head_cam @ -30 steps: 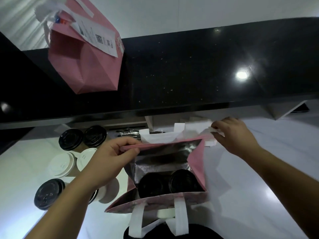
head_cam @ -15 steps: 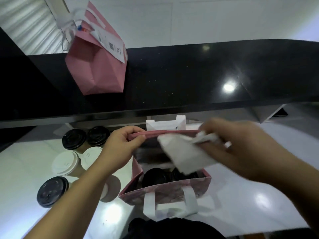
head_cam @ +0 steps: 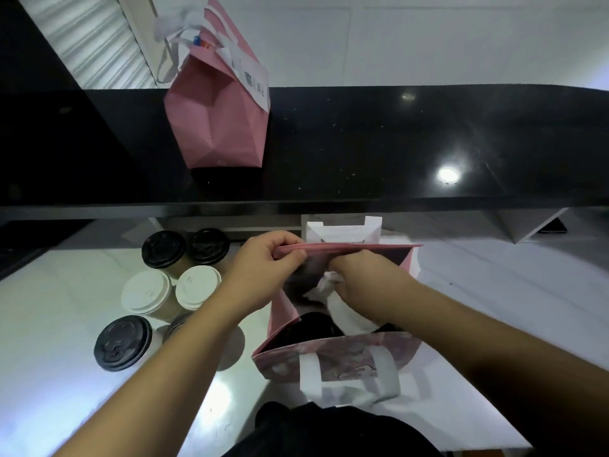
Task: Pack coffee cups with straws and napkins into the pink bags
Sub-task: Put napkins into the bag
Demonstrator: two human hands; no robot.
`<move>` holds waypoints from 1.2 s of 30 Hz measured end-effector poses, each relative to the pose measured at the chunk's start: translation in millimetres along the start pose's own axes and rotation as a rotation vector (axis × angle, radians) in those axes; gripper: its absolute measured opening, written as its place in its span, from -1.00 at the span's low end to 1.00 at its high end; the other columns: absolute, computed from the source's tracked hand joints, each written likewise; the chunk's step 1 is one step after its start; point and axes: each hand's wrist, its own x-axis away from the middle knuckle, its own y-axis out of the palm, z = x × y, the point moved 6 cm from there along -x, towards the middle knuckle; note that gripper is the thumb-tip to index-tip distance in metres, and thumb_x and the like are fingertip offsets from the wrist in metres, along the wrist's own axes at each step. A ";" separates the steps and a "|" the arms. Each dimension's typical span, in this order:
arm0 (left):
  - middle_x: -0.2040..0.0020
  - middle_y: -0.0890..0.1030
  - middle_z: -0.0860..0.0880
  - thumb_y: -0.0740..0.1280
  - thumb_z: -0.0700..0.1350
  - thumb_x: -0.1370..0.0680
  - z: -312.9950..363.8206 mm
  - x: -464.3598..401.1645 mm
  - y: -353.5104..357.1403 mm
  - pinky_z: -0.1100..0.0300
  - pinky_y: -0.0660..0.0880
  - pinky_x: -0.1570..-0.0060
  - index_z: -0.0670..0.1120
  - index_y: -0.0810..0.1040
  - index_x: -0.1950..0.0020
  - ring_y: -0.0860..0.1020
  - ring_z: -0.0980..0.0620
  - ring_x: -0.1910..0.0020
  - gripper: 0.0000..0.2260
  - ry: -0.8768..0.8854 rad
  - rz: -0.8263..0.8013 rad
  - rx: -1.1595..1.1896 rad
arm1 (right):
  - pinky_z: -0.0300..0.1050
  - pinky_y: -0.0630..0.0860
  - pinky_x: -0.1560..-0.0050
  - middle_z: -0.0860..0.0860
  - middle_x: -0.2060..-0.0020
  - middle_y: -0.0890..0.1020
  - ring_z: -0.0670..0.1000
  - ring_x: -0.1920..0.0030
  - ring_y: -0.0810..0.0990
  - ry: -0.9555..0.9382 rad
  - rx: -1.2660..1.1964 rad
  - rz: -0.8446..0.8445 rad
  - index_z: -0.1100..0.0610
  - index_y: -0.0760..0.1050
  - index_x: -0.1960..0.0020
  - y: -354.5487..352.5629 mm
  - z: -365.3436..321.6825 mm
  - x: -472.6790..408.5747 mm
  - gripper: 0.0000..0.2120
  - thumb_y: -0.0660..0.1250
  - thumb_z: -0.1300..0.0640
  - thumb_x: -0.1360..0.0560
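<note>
Two levels: a white desk (head_cam: 494, 308) lies under both hands, and a black shelf (head_cam: 362, 143) runs across beyond them.
Closed pink bag (head_cam: 217, 117): it stands on the black shelf, far beyond the left hand, with a white receipt (head_cam: 252, 80) hanging on its side.
Open pink bag (head_cam: 329, 357): it stands on the desk directly under the hands, its white handles (head_cam: 349, 380) on the near side; dark cup lids (head_cam: 309, 328) show inside at the bottom.
Left hand (head_cam: 263, 275): it pinches the far rim of the open bag between thumb and fingers and holds it up.
Right hand (head_cam: 369, 285): it is inside the mouth of the open bag, just beside the left hand, fingers curled round white napkins (head_cam: 339, 301).
Coffee cups (head_cam: 164, 291): they stand together on the desk, outside the left forearm; those with black lids (head_cam: 163, 249) are at the far and near ends, two with white lids (head_cam: 197, 286) between them.
Straws: I cannot see whether any are in the bag.
</note>
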 end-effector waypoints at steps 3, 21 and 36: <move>0.14 0.71 0.11 0.38 0.19 -0.46 3.9 0.5 1.2 -0.19 0.66 0.01 0.19 0.71 0.00 0.66 0.03 0.12 -0.80 -0.003 -0.008 -0.005 | -0.27 0.57 0.13 -0.14 -0.06 0.63 -0.11 0.07 0.60 0.034 -0.429 0.038 -0.07 0.57 -0.33 2.3 6.1 7.0 -0.66 0.42 0.05 -0.56; 0.06 0.76 0.07 0.47 0.06 -0.46 -7.1 -4.9 6.6 -0.26 0.65 -0.12 0.16 0.75 -0.02 0.73 -0.02 -0.01 -0.84 -0.054 -0.014 0.092 | 0.01 0.65 -0.07 0.13 -0.10 0.64 0.15 -0.06 0.67 -0.014 0.213 -0.067 0.18 0.54 -0.30 -9.0 -14.7 51.0 -0.75 0.28 0.23 -0.64; -0.32 0.63 0.03 0.55 0.13 -0.48 -31.4 114.5 -16.2 -0.09 0.54 -0.28 0.11 0.56 -0.40 0.62 -0.06 -0.26 -0.49 -0.118 -0.364 0.037 | -0.37 0.45 -0.10 -0.56 -0.32 0.38 -0.41 -0.26 0.42 -0.107 -0.563 0.105 -0.49 0.31 -0.38 30.4 100.6 134.3 -0.37 0.41 -0.41 -0.35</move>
